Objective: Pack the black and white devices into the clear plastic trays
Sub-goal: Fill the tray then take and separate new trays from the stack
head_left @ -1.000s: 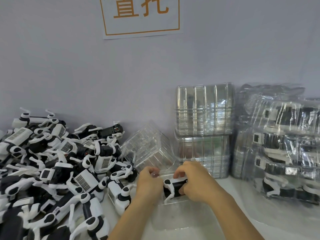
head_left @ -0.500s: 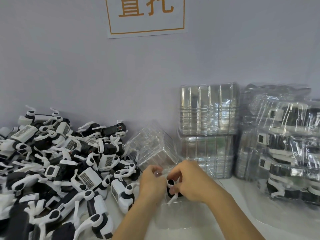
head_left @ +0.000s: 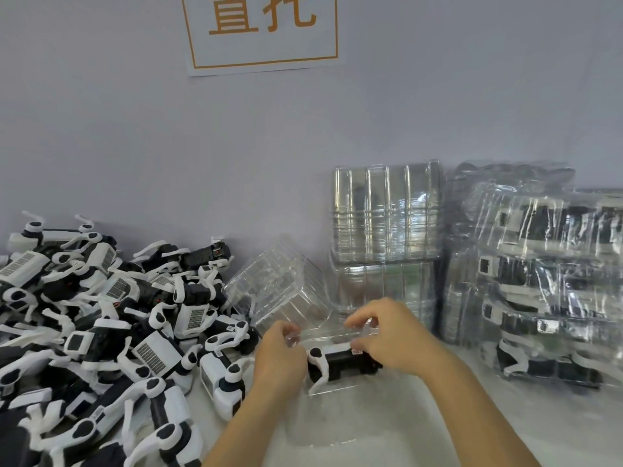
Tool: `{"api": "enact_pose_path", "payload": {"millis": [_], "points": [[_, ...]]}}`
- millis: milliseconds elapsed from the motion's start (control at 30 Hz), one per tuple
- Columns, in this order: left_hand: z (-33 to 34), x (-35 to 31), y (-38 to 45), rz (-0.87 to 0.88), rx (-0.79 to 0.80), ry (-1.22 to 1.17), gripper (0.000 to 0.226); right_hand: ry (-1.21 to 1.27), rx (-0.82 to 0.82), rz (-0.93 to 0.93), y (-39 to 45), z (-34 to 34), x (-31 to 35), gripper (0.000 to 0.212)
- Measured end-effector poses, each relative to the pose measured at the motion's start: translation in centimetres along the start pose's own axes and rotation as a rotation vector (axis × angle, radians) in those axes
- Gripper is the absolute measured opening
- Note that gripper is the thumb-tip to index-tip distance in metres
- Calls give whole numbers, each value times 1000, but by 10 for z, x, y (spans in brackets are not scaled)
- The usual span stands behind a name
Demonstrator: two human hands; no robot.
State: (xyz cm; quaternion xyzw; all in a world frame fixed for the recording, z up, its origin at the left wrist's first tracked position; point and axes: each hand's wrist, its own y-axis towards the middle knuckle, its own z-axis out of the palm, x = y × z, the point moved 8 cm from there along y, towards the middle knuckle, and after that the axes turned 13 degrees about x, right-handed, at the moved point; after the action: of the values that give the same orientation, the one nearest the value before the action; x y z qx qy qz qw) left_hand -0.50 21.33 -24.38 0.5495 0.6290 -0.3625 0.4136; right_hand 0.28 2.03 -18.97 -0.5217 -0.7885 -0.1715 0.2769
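We are now seating the device (head_left: 340,360), turned lengthwise since a moment ago, in the tray (head_left: 333,390). Our left hand (head_left: 279,358) is pinching the tray's rim; our right hand (head_left: 387,335) is curling over the device.

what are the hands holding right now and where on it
Both hold the clear plastic tray with the black and white device in it: left hand pinches its left rim, right hand its right rim.
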Motion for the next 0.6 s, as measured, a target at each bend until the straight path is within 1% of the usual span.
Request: {"api": "enact_pose_path", "payload": {"millis": [100,167,267,400,600], "points": [[0,-1,2,24,-2,91,34,27,34,102,-11,-19,-27,26],[-1,-2,3,41,-12,140,33,43,46,122,-13,-21,-36,23],[-1,-3,4,54,-28,204,33,47,2,131,-10,-17,-40,19],[-1,-3,5,57,-32,230,32,67,-40,151,-5,-15,-42,16],[-2,-4,3,57,-36,233,33,55,-75,135,-3,-13,-40,28]]}}
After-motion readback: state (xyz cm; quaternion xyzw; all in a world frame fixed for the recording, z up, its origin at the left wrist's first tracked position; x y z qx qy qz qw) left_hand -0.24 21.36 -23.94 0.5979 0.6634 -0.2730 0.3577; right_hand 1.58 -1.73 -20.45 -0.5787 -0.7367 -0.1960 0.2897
